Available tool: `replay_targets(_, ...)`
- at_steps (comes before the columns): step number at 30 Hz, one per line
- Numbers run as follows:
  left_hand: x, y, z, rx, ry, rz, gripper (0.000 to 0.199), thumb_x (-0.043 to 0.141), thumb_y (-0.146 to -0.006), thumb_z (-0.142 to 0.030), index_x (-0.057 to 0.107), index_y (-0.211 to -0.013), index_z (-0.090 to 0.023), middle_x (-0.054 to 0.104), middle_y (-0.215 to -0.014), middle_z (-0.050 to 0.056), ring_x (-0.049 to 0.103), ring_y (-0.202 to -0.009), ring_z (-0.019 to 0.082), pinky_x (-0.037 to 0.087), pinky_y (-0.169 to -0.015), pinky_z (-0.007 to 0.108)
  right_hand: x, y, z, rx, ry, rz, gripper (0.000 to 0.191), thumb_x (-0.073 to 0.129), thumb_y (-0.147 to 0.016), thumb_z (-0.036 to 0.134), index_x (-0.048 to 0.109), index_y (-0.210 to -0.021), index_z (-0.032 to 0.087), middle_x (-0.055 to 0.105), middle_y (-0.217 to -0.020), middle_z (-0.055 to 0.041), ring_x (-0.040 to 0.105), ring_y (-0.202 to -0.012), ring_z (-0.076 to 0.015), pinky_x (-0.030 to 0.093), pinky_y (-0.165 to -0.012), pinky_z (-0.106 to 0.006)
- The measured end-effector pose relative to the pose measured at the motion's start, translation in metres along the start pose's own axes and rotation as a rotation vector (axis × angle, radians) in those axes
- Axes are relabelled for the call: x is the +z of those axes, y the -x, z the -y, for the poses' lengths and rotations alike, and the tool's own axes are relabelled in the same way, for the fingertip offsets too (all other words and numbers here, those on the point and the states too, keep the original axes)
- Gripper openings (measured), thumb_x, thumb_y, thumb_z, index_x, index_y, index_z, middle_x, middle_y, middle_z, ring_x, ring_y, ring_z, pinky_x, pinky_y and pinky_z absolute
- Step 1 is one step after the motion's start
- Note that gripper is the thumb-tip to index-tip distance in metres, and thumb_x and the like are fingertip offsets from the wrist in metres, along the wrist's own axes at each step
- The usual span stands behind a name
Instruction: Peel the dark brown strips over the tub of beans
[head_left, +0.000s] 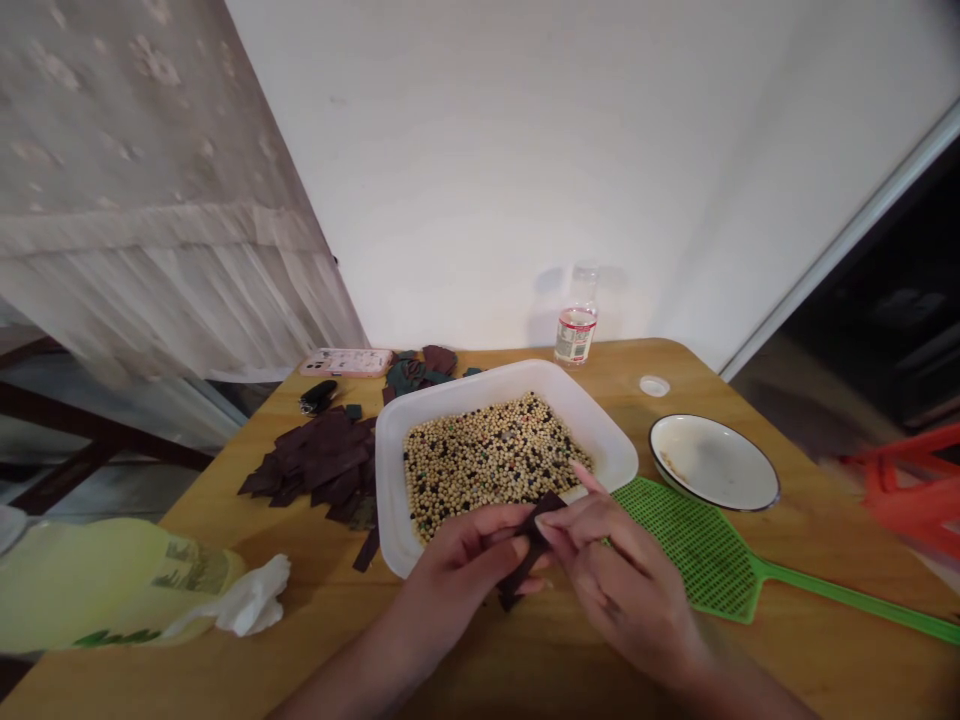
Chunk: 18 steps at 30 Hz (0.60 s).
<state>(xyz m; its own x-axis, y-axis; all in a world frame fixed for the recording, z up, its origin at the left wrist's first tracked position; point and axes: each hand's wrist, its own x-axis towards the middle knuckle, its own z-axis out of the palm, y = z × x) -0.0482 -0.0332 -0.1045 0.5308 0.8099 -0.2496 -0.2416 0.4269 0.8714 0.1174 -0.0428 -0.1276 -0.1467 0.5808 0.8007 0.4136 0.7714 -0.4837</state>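
Observation:
A dark brown flat strip (534, 540) is held between my two hands, just over the near edge of a white plastic tub (394, 470). My left hand (476, 560) is closed around its left side, with the thumb on top. My right hand (619, 560) pinches its upper right part. The strip's material cannot be made out. Small beads (487, 455), mostly cream with many black ones, fill the tub's bottom. Left of the tub lies a heap of similar dark brown pieces (319, 460).
Behind the tub are dark green and brown scraps (420, 370), a phone (346, 362), black keys (319, 396) and a clear bottle (577, 318). To the right lie a white cap (654, 385), a white dish (724, 465) and a green fly swatter (690, 555). A yellowish bottle (112, 585) and tissue (251, 598) are front left.

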Motion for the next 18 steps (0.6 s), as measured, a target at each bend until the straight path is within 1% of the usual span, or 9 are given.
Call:
replay_targets(3,-0.0005,0.0000,0.0012,0.023,0.021,-0.002,0.026,0.077,-0.072,-0.040,0.076,-0.096,-0.030,0.071,-0.083,-0.001,0.060,-0.077,0.012,0.050,-0.074,0.024,-0.0002,0.0002,0.0007,-0.015,-0.003,0.040,0.024,0.053,-0.083,0.001,0.052,-0.069,0.020,0.060,-0.069,0.0048,0.062,-0.061,-0.0086,0.049,-0.101,-0.042)
replay_targets(8,-0.0022,0.0003,0.0007,-0.015,-0.031,0.007,0.027,0.073,-0.075,-0.041,0.075,-0.100,-0.030,0.072,-0.087,0.000,0.062,-0.085,0.015,0.051,-0.078,0.026,-0.0012,0.0005,-0.0010,-0.051,0.071,-0.004,0.024,0.056,-0.081,0.000,0.052,-0.067,0.019,0.059,-0.071,0.0034,0.062,-0.064,-0.0094,0.048,-0.103,-0.043)
replay_targets(11,-0.0025,0.0003,0.0001,-0.006,-0.027,-0.002,0.027,0.075,-0.073,-0.041,0.075,-0.099,-0.031,0.072,-0.084,-0.001,0.062,-0.081,0.013,0.051,-0.077,0.026,-0.0018,0.0009,-0.0020,-0.055,0.059,0.014,0.026,0.054,-0.082,-0.001,0.051,-0.067,0.019,0.058,-0.070,0.0046,0.060,-0.061,-0.0079,0.048,-0.102,-0.043)
replay_targets(15,-0.0020,0.0003,-0.0011,-0.005,-0.029,0.030,0.023,0.072,-0.076,-0.040,0.076,-0.097,-0.031,0.073,-0.086,0.000,0.064,-0.084,0.014,0.050,-0.079,0.026,-0.0029,0.0027,-0.0037,-0.071,0.123,0.006,0.025,0.055,-0.081,-0.001,0.050,-0.068,0.019,0.059,-0.074,0.0029,0.062,-0.066,-0.0101,0.048,-0.102,-0.048)
replay_targets(18,-0.0017,0.0003,-0.0018,-0.009,-0.014,0.024,0.024,0.073,-0.075,-0.040,0.076,-0.097,-0.029,0.073,-0.089,0.001,0.064,-0.083,0.014,0.050,-0.079,0.026,-0.0031,0.0030,-0.0044,-0.088,0.108,0.011,0.025,0.055,-0.080,-0.002,0.050,-0.067,0.019,0.059,-0.073,0.0034,0.062,-0.065,-0.0092,0.048,-0.102,-0.047)
